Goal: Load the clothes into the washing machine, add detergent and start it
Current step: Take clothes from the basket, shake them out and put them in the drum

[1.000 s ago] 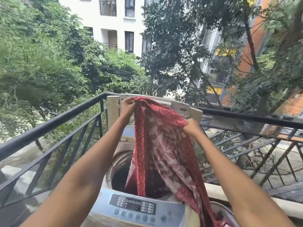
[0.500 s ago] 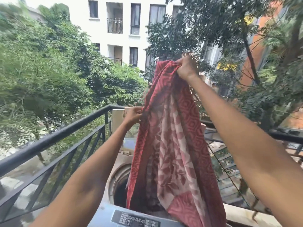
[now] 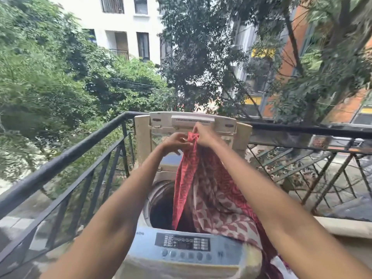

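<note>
A top-loading washing machine (image 3: 181, 258) stands in front of me with its lid (image 3: 193, 121) raised and its dark drum (image 3: 163, 210) open. A long red and white patterned cloth (image 3: 203, 190) hangs from my hands down into the drum and trails over the machine's right front edge. My right hand (image 3: 203, 133) pinches the cloth's top end in front of the lid. My left hand (image 3: 175, 142) touches the same end just to the left, fingers curled on the fabric. The control panel (image 3: 182, 241) with buttons faces me.
A black metal balcony railing (image 3: 66, 158) runs along the left and behind the machine, continuing to the right (image 3: 302, 129). A pale ledge (image 3: 346, 226) lies at the right. Trees and buildings are beyond the railing.
My right hand has dropped from high above the machine to lid height, lowering the cloth into the drum. Both hands have come together at the cloth's top end.
</note>
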Available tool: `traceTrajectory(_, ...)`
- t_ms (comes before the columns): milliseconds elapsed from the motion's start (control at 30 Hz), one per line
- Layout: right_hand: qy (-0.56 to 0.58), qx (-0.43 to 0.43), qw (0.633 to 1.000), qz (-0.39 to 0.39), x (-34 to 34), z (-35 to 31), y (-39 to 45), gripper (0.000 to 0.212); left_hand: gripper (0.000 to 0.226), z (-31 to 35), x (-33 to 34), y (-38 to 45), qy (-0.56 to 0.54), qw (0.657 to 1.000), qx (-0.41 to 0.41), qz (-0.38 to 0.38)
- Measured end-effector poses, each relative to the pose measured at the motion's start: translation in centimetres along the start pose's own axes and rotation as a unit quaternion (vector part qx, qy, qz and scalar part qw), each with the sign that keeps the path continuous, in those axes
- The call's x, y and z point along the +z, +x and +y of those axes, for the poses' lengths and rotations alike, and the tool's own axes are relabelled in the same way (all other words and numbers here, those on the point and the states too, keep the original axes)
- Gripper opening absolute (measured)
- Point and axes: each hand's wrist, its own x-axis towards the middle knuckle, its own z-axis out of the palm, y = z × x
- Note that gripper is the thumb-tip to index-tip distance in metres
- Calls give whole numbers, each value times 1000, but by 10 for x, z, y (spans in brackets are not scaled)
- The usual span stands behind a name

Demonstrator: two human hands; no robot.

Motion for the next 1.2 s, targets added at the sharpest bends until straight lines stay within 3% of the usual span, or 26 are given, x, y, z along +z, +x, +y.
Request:
traceTrajectory(133, 84, -8, 989, -121, -4, 27, -13, 56, 30, -22, 31, 8, -16, 991, 33, 132)
traceTrajectory(200, 138, -6, 981, -137, 0, 50, -24, 68, 22, -33, 40, 10, -69, 981, 33, 176)
traceTrajectory(333, 69, 9, 986, -149, 27, 96, -51, 84, 19, -40, 41, 9, -177, 959, 11, 221)
traceTrajectory(467, 126, 37, 978, -163, 62, 110, -78, 59, 14, -34, 29, 1, -247, 947, 24, 205)
traceTrajectory(567, 119, 66, 985, -109, 75, 103, -80, 25, 15, -39, 14, -5, -247, 947, 19, 205)
traceTrajectory(667, 162, 104, 981, -16, 56, 85, -61, 29, 19, -55, -5, -11, -153, 969, -3, 195)
traceTrajectory(800, 212, 107, 969, 70, 10, 55, -10, 25, 35, -72, -19, -15, 16, 989, -97, 109)
traceTrajectory(900, 217, 71, 967, 117, -24, 20, 21, 20, 53, -51, -20, -15, -27, 990, -81, 112)
traceTrajectory(967, 209, 41, 969, 121, -38, -2, 32, 22, 47, -30, -22, -11, -162, 975, -24, 146)
traceTrajectory(1033, 230, 35, 967, 107, -40, -14, 36, 23, 45, -11, -25, -7, -246, 962, 31, 117)
traceTrajectory(1133, 238, 28, 969, 56, -27, -14, 30, 32, 26, 4, -15, -2, -159, 985, 49, 54)
traceTrajectory(1200, 235, 11, 972, -8, -21, -5, 19, 35, 8, -2, 0, 5, -119, 988, 48, 85)
